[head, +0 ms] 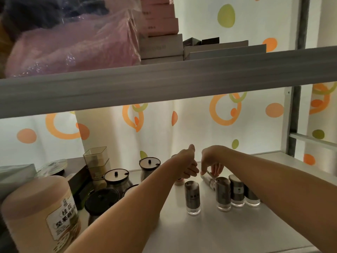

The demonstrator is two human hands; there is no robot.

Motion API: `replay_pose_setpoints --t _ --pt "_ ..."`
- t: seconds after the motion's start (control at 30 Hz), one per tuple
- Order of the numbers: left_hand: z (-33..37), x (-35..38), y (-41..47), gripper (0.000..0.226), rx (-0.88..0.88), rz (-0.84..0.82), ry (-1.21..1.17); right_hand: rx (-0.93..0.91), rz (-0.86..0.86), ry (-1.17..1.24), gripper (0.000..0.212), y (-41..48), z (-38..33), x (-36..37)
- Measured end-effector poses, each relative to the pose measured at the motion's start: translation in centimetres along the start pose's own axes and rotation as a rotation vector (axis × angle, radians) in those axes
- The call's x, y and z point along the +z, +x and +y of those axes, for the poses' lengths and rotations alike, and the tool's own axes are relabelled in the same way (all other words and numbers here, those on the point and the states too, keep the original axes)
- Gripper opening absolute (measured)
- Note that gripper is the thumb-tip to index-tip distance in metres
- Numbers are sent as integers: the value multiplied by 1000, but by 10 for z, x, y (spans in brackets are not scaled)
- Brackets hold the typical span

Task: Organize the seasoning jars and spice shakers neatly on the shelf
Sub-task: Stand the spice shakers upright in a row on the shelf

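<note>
Shakers are the main matter here. Four upright shakers (222,193) stand in a loose row on the white shelf (218,232), three close together on the right and one a little apart on the left. Behind them a tilted shaker (207,179) leans, and the right hand (212,161) pinches it near the upper end, with its fingers (217,169) curled downward. The left hand (188,166) is just beside, thumb up, above a small pinkish thing (179,182). Whether its fingers grip this thing I cannot tell, because the hand covers it. To the left stand the lidded jars (116,178) with dark lids, partly behind the left forearm, near a large canister (40,212).

Each shaker looks like a dark metal sleeve over a thick clear base. So I judge them stiff, smooth and rather slippery, light in the hand but able to break if they fall. They are tall and narrow and will tip easily. It seems better to hold one around the middle of the body, not only at the cap, which may come loose, and to put it down flat on its base beside the row. The jars are wider and probably heavier; they should be taken around the body, not by the small knob on the lid.
</note>
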State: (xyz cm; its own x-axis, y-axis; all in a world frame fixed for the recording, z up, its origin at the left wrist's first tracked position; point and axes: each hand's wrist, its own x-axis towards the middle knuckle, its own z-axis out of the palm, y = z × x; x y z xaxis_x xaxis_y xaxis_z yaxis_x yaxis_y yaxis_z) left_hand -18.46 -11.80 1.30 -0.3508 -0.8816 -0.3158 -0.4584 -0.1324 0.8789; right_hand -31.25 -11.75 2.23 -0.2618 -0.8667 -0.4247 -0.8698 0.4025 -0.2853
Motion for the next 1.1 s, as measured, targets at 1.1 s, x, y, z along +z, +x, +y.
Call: replay_pose_setpoints --t 1.1 --pt "-17 -7 -9 64 121 38 -54 -319 207 261 30 -42 -5 15"
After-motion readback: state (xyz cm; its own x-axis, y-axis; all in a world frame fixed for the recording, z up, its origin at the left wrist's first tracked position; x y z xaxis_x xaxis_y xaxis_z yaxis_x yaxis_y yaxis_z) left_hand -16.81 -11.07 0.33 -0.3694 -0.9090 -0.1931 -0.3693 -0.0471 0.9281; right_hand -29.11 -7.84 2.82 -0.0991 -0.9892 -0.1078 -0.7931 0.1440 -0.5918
